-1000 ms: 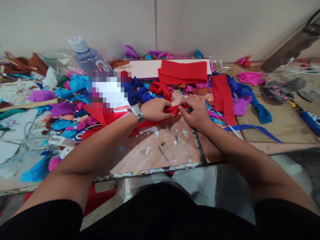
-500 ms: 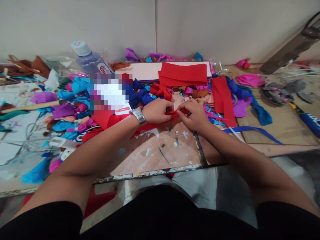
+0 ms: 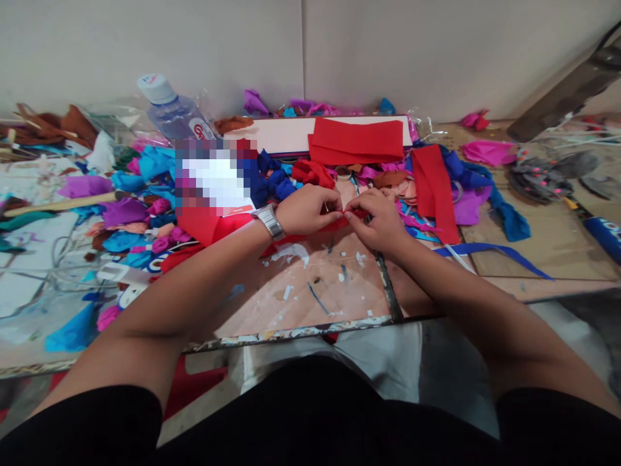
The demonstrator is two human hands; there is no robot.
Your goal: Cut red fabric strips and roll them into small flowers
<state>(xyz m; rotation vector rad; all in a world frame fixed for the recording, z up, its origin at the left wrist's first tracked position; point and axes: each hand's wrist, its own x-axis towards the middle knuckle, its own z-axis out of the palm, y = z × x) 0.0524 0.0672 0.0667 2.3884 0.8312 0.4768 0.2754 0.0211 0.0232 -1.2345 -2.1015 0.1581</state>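
My left hand [image 3: 309, 210], with a metal watch [image 3: 270, 222] on its wrist, pinches a strip of red crepe paper [image 3: 334, 225] over the middle of the table. My right hand [image 3: 380, 219] grips the same strip from the other side, thumb against forefinger. The fingertips of both hands nearly meet, and they hide much of the paper between them. More red crepe paper [image 3: 233, 226] spreads out left of my left wrist. Beyond the hands, a folded red piece [image 3: 359, 141] lies on a long white box [image 3: 281, 136]. Another folded red strip [image 3: 435, 191] rests right of my right hand.
Heaps of coloured crepe-paper pieces [image 3: 123, 213] cover the left side. A clear bottle [image 3: 177, 116] with a white cap stands behind them. A blue strip [image 3: 499, 248] lies on brown cardboard [image 3: 557, 243] at right, near a dark fuzzy bundle [image 3: 543, 178]. The table edge [image 3: 291, 335] runs close to my body.
My fingertips have drawn slightly closer together on the red crepe paper. My left hand has shifted slightly up and to the right; otherwise the scene looks the same.
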